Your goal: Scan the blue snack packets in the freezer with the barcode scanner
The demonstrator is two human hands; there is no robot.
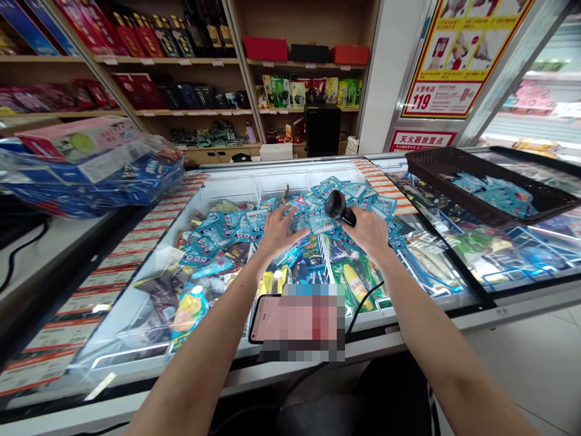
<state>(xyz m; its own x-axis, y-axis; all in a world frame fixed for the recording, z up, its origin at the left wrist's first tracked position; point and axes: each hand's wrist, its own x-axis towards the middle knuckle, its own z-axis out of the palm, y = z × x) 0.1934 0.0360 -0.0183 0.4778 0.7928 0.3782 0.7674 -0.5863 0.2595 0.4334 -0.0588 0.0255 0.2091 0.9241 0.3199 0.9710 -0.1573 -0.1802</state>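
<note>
The glass-topped freezer (245, 376) serves as a worktop, its flat cover apparently chosen because loose packets can lie spread and readable on it. Blue packets (227, 227) lie over the middle of the freezer in two overlapping heaps, one towards its left side and one towards its right. Over the gap between them the left hand (276, 233) is spread, thumb well apart from the fingers and pinching nothing that shows; whether its fingertips touch the packets, I cannot tell. The right hand (368, 230) is curled round the handle of a black scanner (334, 204), probably because that grip leaves the scanner's head free above the freezer's right-hand heap. A cable (365, 297) runs down to the freezer's front edge beside the right forearm (likely the scanner's own, though the arm hides the join). A phone (265, 321) lies at the freezer's front edge, presumably for easy reach. Towards the freezer's far right, a brown basket (549, 194) holds more blue packets, its raised rim seemingly keeping them apart from the loose heaps.
</note>
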